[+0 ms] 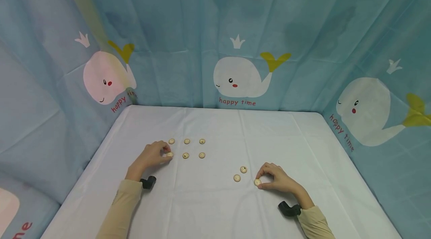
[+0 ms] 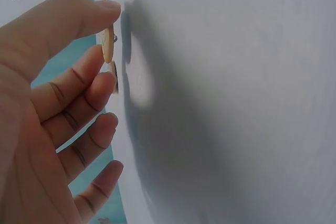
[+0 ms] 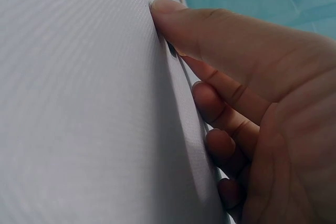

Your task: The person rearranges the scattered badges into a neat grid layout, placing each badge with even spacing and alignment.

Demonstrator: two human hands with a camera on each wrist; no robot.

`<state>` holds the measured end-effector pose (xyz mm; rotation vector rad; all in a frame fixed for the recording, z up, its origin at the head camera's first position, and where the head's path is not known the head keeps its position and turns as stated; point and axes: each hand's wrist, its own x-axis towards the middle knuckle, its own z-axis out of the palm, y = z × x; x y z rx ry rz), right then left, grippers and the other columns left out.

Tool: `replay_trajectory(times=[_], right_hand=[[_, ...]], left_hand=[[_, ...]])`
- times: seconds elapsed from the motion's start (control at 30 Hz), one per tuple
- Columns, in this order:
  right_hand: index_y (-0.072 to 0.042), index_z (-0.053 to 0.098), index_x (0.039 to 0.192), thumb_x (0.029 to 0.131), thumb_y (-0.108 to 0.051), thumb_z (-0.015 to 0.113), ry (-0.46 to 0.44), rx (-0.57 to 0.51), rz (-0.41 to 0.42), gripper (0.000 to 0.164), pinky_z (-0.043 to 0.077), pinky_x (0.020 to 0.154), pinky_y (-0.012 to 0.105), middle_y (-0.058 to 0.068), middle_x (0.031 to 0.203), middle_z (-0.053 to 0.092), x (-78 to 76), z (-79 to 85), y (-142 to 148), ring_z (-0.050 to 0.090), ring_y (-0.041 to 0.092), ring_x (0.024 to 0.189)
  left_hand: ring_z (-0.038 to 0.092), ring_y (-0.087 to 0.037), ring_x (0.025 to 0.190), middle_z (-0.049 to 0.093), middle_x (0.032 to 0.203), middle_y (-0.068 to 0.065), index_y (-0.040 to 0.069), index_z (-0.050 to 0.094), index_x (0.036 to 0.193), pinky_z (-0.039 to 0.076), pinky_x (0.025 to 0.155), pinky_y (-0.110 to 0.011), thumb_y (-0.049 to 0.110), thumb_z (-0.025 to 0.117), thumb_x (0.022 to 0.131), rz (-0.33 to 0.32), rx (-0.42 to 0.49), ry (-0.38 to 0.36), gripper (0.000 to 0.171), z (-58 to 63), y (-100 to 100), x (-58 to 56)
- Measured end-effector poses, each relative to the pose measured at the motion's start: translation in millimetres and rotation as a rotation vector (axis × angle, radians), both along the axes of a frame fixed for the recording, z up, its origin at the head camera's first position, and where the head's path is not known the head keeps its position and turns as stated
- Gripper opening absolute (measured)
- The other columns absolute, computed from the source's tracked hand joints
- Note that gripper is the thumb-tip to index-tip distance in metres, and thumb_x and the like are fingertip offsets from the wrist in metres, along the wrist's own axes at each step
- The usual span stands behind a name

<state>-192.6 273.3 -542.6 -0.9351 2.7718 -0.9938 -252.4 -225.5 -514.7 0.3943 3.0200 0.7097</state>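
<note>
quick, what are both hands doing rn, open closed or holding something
Left hand: closed, pinching one pale disc.
Right hand: closed, thumb and finger pinching another pale disc.

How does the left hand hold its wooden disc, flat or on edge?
Roughly flat: the head view shows the disc face up, the left wrist view mainly its thin edge.

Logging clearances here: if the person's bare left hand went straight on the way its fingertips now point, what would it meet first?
Probably the beige, round, wooden-looking disc just right of the similar disc the left hand pinches; hand height is unclear, so it might pass above.
</note>
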Motion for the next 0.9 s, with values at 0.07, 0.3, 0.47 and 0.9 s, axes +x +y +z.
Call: replay_trajectory(times=[0.07,0.3,0.47,0.9], right_hand=[[-0.037,0.060,0.090,0.071,-0.045,0.075,0.000,-0.002,0.000,0.025,0.028,0.075,0.031,-0.022,0.094,0.054,0.1,0.0,0.1,0.046,0.002,0.089],[-0.037,0.060,0.090,0.071,-0.045,0.076,-0.004,-0.010,0.000,0.025,0.027,0.075,0.031,-0.022,0.094,0.054,0.2,-0.8,0.6,0.046,0.002,0.090],[-0.037,0.060,0.090,0.071,-0.045,0.076,0.003,-0.006,-0.001,0.025,0.028,0.075,0.031,-0.021,0.094,0.054,0.3,-0.7,0.6,0.046,0.002,0.090],[-0.037,0.061,0.089,0.071,-0.043,0.076,-0.002,0.000,-0.004,0.024,0.028,0.076,0.031,-0.021,0.094,0.054,0.2,0.1,0.3,0.046,0.002,0.090]], left_hand=[[0.048,-0.016,0.074,0.059,0.085,0.002,0.017,0.062,0.085,0.036,0.074,-0.042,0.034,0.074,0.075,0.008,0.002,-0.010,0.023,-0.6,-1.9,-1.4],[0.046,-0.014,0.072,0.057,0.081,0.004,0.017,0.061,0.084,0.036,0.072,-0.040,0.035,0.075,0.074,0.015,-0.014,-0.025,0.024,-3.8,-6.2,-5.0],[0.045,-0.014,0.071,0.056,0.080,0.004,0.017,0.061,0.084,0.035,0.071,-0.039,0.035,0.075,0.074,0.016,-0.010,-0.034,0.025,-2.8,-6.9,-4.9],[0.048,-0.014,0.072,0.058,0.084,0.002,0.015,0.062,0.089,0.039,0.071,-0.038,0.038,0.075,0.074,-0.006,0.000,-0.016,0.031,1.5,-1.7,-4.7]])
